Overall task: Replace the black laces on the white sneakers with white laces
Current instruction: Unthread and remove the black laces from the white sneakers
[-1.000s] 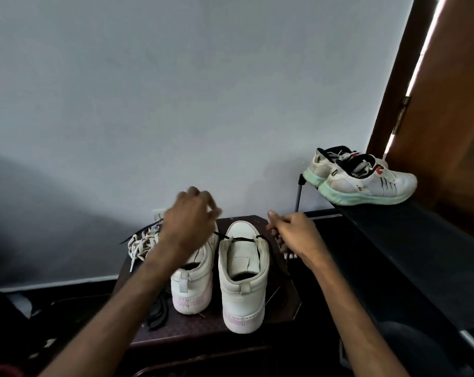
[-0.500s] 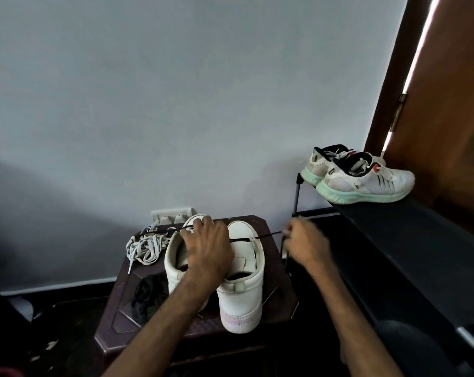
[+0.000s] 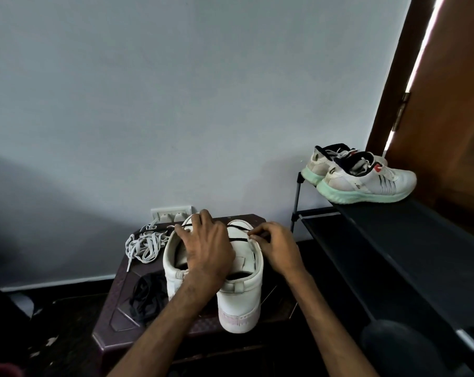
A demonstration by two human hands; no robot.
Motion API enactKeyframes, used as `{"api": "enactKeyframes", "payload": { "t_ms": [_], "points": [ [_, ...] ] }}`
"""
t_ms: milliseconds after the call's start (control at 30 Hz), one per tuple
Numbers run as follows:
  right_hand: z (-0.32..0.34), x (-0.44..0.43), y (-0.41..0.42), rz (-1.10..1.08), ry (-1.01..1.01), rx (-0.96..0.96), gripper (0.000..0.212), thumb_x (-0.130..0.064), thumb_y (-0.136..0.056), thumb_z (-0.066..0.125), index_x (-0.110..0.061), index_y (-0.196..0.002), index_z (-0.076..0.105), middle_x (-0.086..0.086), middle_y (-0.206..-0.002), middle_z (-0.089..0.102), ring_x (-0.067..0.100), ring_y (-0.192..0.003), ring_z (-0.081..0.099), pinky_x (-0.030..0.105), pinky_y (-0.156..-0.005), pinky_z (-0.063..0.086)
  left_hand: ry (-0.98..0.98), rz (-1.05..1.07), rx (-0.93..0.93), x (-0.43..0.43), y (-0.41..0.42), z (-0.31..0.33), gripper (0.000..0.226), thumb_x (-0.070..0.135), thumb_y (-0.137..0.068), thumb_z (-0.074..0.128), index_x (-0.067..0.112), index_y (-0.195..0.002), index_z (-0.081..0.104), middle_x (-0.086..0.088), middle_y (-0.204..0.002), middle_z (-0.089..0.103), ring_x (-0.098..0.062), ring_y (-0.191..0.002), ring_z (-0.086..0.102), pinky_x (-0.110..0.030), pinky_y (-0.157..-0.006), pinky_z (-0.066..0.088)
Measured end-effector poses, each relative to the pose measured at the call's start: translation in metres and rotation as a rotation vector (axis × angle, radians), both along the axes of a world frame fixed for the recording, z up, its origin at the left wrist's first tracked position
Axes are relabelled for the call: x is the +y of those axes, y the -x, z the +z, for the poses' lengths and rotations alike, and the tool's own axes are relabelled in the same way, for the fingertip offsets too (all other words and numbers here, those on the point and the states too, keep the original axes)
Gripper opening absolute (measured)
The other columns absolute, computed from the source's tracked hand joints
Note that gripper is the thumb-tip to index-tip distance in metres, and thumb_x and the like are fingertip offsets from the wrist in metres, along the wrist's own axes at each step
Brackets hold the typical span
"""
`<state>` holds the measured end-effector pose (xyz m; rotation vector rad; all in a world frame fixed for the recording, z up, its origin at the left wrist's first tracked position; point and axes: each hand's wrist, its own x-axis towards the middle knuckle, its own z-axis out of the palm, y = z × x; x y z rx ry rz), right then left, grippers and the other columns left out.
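Left hand [image 3: 206, 248]: spread over white sneakers [image 3: 241, 303], steadying them.
Right hand [image 3: 276, 248]: pinching black lace [image 3: 237, 238] (likely pulling it free).

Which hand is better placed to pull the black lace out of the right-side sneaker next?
Right. The right hand pinches the lace at the outer edge of that sneaker. The left hand lies spread across both sneakers, likely bracing them.
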<state>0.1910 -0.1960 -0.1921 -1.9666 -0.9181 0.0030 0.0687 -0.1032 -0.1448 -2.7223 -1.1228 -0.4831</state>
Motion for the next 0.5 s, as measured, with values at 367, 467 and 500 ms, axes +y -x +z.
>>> {"api": "enactKeyframes", "payload": {
  "t_ms": [367, 467, 500],
  "points": [
    [0.007, -0.062, -0.061, -0.651, 0.051, -0.032, 0.012, -0.014, -0.093, 0.058, -0.006, -0.101, 0.063, 0.016, -0.110, 0.060, 0.036, -0.101, 0.060, 0.037, -0.076, 0.042, 0.041, 0.039, 0.000, 0.005, 0.005, -0.002, 0.033, 0.039, -0.088, 0.047, 0.024, -0.111, 0.066, -0.005, -0.136, 0.044, -0.027, -0.132, 0.033, -0.063, -0.112, 0.013],
    [0.018, -0.048, -0.050, -0.431, -0.213, 0.104, 0.007, -0.014, -0.092, 0.063, -0.011, -0.099, 0.063, 0.012, -0.098, 0.070, 0.028, -0.090, 0.067, 0.031, -0.075, 0.049, 0.101, 0.034, -0.038, 0.004, 0.004, -0.004, 0.035, 0.038, -0.088, 0.045, 0.024, -0.109, 0.068, -0.006, -0.134, 0.046, -0.027, -0.133, 0.034, -0.061, -0.115, 0.008],
    [0.020, -0.037, -0.035, -0.264, -0.240, 0.166, 0.009, -0.012, -0.091, 0.064, -0.014, -0.100, 0.062, 0.009, -0.094, 0.072, 0.022, -0.086, 0.069, 0.026, -0.074, 0.051, 0.117, 0.032, -0.057, 0.004, 0.004, -0.004, 0.036, 0.039, -0.087, 0.044, 0.024, -0.108, 0.069, -0.006, -0.132, 0.048, -0.026, -0.132, 0.036, -0.060, -0.116, 0.007]
  ]
}}
